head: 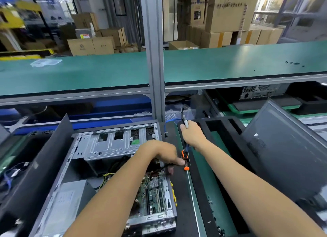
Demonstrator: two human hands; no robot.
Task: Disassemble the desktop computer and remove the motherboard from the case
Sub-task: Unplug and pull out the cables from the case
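Grey steel case (99, 148) lies open on its side on the worktop (210, 192), the green motherboard (154, 192) bedded in its near right corner under my left forearm. My left hand (162, 152) reaches over the case's right edge, its fingers pinching a thin black cable (165, 166) beside an orange connector (184, 155). My right hand (192, 135), further back, grips a black cable with a white sleeve (184, 120).
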